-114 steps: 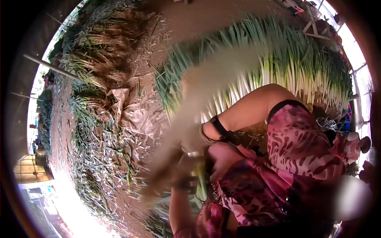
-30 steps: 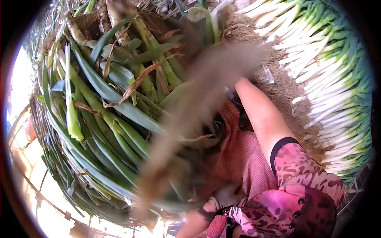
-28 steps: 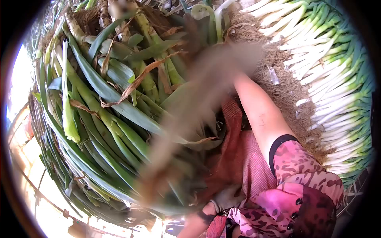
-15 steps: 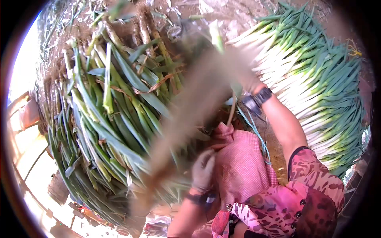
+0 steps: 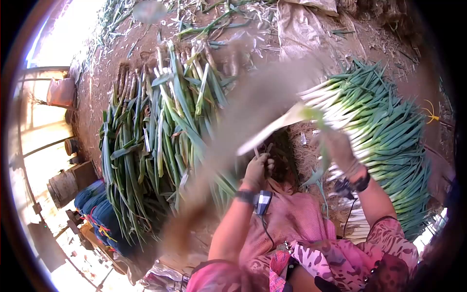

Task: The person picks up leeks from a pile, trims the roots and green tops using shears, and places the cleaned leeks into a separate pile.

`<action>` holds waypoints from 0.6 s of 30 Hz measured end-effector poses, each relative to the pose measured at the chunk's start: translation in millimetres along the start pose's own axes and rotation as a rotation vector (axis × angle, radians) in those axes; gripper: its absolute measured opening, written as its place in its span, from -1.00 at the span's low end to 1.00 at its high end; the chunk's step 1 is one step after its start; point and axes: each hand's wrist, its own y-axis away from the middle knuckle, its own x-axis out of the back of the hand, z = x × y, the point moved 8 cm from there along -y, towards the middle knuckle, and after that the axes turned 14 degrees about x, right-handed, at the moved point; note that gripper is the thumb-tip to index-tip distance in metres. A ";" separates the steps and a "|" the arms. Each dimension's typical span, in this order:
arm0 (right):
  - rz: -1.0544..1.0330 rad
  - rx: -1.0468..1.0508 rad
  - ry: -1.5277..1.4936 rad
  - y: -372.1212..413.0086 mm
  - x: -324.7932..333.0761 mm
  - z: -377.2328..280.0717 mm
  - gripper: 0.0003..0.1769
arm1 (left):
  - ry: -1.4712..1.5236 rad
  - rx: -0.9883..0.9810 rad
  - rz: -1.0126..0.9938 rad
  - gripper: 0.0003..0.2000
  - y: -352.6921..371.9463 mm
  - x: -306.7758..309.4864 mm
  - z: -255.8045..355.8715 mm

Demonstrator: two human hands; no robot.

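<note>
My right hand (image 5: 338, 152), gloved, is closed around a leek (image 5: 275, 125). The leek's white stalk points left and down, and some green leaf hangs below the hand. My left hand (image 5: 258, 171), also gloved, is closed near the stalk's white end, with a thin pale thing showing above its fingers that I cannot make out. To the left lies a heap of untrimmed leeks (image 5: 131, 146) with dirty roots. On the right, cleaned leeks (image 5: 374, 141) lie in a dense row, white ends towards me. A brown smear blurs the middle of the view.
Scraps of leaf litter the dirt floor (image 5: 219, 29) at the back. A pale sack (image 5: 301, 29) lies there too. Dark blue bundles (image 5: 99, 214) and a wooden block (image 5: 73, 184) stand at the left. A yellow tie (image 5: 430, 112) is at the far right.
The view has shifted, showing more floor. My right hand has come down and nearer, tilting the leek leftwards; my left hand has risen from the pink cloth towards the stalk's white end.
</note>
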 end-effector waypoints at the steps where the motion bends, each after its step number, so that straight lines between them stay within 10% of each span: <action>1: 0.404 0.099 -0.014 -30.2 60.0 -28.1 -0.46 | 0.124 0.105 0.075 -0.78 17.9 9.4 -5.7; 5: 0.543 0.243 0.690 -93.7 109.6 -70.9 0.06 | -0.028 0.049 -0.070 -0.76 102.2 -45.0 3.9; 8: -0.019 -0.024 0.333 -91.0 -23.9 -9.2 0.42 | 0.017 -0.003 -0.238 -0.78 148.1 -85.6 44.7; 12: -0.185 -0.012 -0.329 -73.7 -156.5 -59.8 -0.25 | -0.297 -0.088 -0.275 -0.78 180.7 -70.0 57.4; 18: -0.035 -0.355 -0.775 -84.5 -223.0 -44.1 -0.63 | -0.953 -0.242 -0.292 -0.79 219.3 -45.9 40.9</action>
